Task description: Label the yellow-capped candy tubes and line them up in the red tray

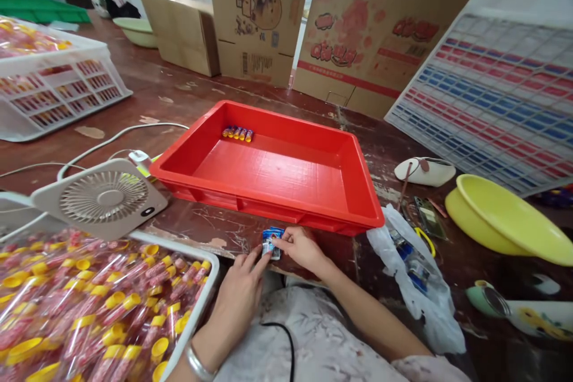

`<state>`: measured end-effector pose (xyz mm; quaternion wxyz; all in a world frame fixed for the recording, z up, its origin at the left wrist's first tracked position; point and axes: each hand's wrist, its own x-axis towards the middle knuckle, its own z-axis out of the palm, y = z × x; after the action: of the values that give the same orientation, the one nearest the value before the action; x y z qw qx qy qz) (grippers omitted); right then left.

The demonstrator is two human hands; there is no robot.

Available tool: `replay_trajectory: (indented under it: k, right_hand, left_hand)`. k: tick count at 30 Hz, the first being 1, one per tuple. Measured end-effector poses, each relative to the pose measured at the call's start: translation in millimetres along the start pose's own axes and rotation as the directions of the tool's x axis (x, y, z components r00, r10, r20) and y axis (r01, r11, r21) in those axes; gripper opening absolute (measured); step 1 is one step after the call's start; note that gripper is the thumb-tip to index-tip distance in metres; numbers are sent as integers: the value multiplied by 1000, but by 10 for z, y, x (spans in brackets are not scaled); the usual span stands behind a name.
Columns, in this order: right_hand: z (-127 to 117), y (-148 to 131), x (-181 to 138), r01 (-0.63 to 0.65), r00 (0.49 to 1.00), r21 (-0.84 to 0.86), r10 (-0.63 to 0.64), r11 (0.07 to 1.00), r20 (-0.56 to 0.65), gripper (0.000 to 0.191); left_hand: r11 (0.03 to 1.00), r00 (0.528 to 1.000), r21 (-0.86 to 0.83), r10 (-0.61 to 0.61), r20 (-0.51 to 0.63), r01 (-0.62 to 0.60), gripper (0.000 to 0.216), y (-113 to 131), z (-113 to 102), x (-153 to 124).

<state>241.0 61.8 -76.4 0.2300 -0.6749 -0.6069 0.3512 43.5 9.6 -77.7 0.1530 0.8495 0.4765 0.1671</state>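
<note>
A small stack of blue printed labels (pixel 271 243) lies at the table's near edge, in front of the red tray (pixel 286 210). My left hand (pixel 242 286) has its fingertips pressed on the left and lower side of the labels. At their right side, my right hand (pixel 304 249) pinches the top label between thumb and forefinger; the exact grip is partly hidden. Inside the tray's far left corner, several small tubes with blue wrappers and yellow caps (pixel 238 133) stand in a row. To my left is a white crate (pixel 213 268) full of clear tubes with yellow caps (pixel 114 310).
A small fan (pixel 110 197) and its cables lie left of the tray. On the right are a plastic bag (pixel 425 298) with blue packets, a yellow basin (pixel 501 227) and a flowered bottle (pixel 532 316). Cardboard boxes (pixel 259 24) and a white rack (pixel 496 101) stand behind.
</note>
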Motion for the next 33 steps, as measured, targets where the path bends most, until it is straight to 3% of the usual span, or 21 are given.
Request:
replay_trajectory:
  k: [7,14,17,20,22,25,27,29,31,33]
  right_hand:
    - [81,69,18,15,999,208,-25,978,47,28]
    - [-201,38,-78,84,991,107,-94,991,94,41]
    - [-297,28,-155,156,985,119,-163,980,49,42]
    - [-369,21,-208,148,988,230,-153,962,3,41]
    - [-394,-10,-242,97,994,331,-110,938,20,40]
    - [-377,-105,-282,31,997,457,-61,889,52,37]
    - [-330,-186,-291,-7,997,543,-36,840,68,36]
    - [-270,-268,-295,-37,996,636,-23,771,86,36]
    - [-210,-351,-305,-49,995,718,-24,694,92,38]
    - [-156,-434,-323,-56,995,782,-28,620,93,37]
  left_hand:
    - [999,1000,37,0,4,0,54,29,12,45]
    - [1000,999,25,-19,31,19,55,112,-12,51]
    - [999,997,14,-44,58,43,50,123,-191,9]
    - [980,982,76,-184,32,181,33,-65,-556,-168]
    - [918,944,239,-330,17,317,25,-267,-856,-362]
    - [741,846,515,-530,54,431,28,-573,-1203,-629]
    - [662,798,611,-598,81,434,33,-721,-1297,-733]
    - [643,786,633,-612,86,432,34,-811,-1303,-784]
    - [664,790,579,-611,53,474,28,-853,-1277,-802]
    - [740,815,409,-579,-17,534,20,-851,-1267,-791]
